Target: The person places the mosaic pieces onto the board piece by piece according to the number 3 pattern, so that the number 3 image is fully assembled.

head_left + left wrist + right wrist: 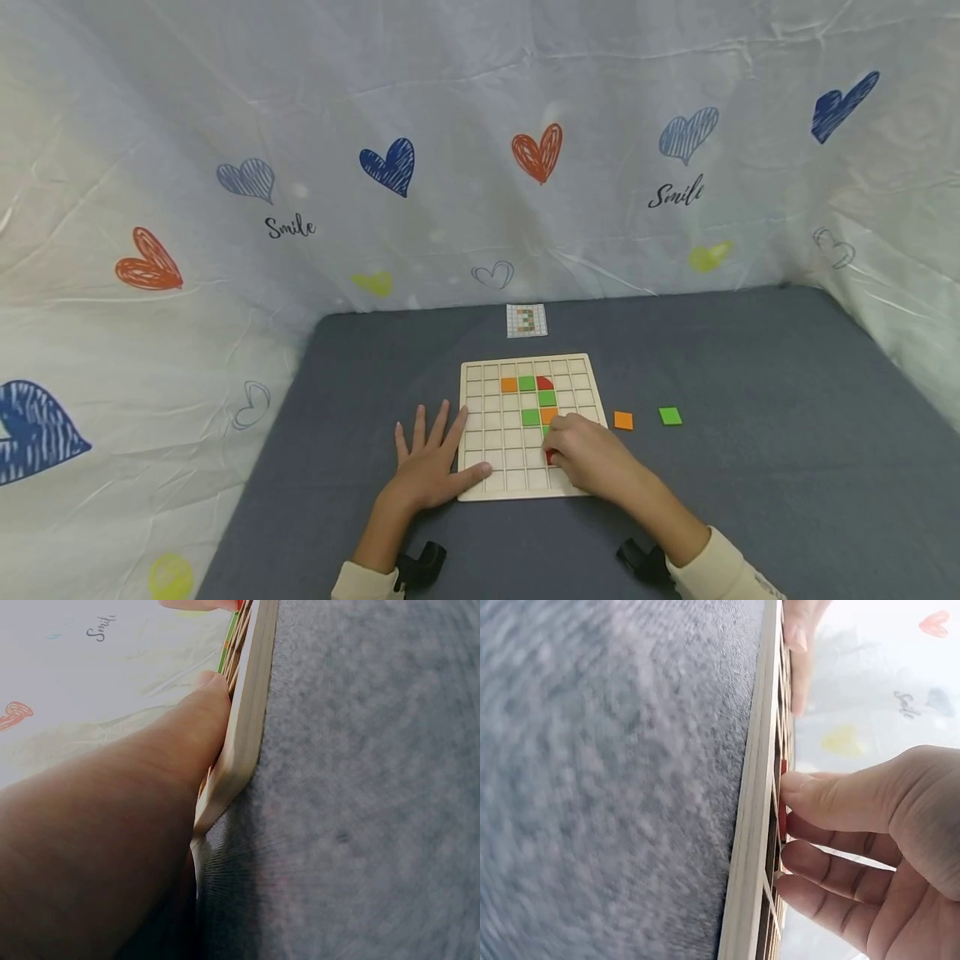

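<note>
A wooden grid board (pixel 495 433) lies on the table. My left hand (pixel 427 475) rests at its left edge with fingers spread, the thumb over the lower left squares. My right hand (pixel 588 454) pinches a red tile (pixel 550 457) between thumb and index finger, at a low square right of the middle. In the right wrist view this red tile (pixel 783 817) sits at the board's surface. Above it in the grid are an orange tile (pixel 509 385), a red rounded tile (pixel 544 383), another orange tile (pixel 549 414) and several green tiles (pixel 527 383); one green tile is partly hidden by my right hand.
Right of the board lie a loose orange tile (pixel 623 420) and a loose green tile (pixel 671 416). A small pattern card (pixel 527 321) lies behind the board. The grey tabletop (pixel 750 483) ends at a white curtain (pixel 450 75) printed with hearts.
</note>
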### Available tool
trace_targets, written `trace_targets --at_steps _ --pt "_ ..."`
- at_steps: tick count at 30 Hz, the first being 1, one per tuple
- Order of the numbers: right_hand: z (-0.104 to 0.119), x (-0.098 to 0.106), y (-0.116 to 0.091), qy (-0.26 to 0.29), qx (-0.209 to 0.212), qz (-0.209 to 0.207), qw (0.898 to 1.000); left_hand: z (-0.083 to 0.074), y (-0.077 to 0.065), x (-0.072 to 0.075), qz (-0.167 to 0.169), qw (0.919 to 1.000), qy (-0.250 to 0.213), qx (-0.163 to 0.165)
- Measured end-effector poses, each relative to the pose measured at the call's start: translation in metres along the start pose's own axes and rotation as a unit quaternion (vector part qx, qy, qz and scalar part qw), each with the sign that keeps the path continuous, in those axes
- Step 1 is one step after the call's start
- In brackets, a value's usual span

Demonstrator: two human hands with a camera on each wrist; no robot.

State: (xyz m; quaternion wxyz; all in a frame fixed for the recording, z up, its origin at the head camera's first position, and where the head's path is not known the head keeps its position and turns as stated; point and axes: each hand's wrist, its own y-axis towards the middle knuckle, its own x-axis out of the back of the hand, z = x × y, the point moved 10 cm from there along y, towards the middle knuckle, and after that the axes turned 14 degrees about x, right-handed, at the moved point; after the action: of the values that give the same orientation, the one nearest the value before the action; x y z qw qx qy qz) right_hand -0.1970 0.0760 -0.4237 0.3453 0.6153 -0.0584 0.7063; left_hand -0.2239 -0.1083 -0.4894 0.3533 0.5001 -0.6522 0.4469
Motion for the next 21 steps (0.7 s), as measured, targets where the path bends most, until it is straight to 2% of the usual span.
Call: trace_targets --at_steps 13,15,21 --pt "-0.012 0.012 -0.005 0.062 -0.014 0.02 0.998 0.002 0.002 0.0 0.005 0.9999 0.009 0.002" --pt "-0.019 0.016 -0.009 0.052 -0.029 0.019 0.998 0.002 0.002 -0.001 0.006 0.9999 0.011 0.001" --pt "-0.052 0.038 -0.03 0.01 -0.109 0.023 0.994 0.002 0.003 -0.001 0.009 0.9999 0.004 -0.001"
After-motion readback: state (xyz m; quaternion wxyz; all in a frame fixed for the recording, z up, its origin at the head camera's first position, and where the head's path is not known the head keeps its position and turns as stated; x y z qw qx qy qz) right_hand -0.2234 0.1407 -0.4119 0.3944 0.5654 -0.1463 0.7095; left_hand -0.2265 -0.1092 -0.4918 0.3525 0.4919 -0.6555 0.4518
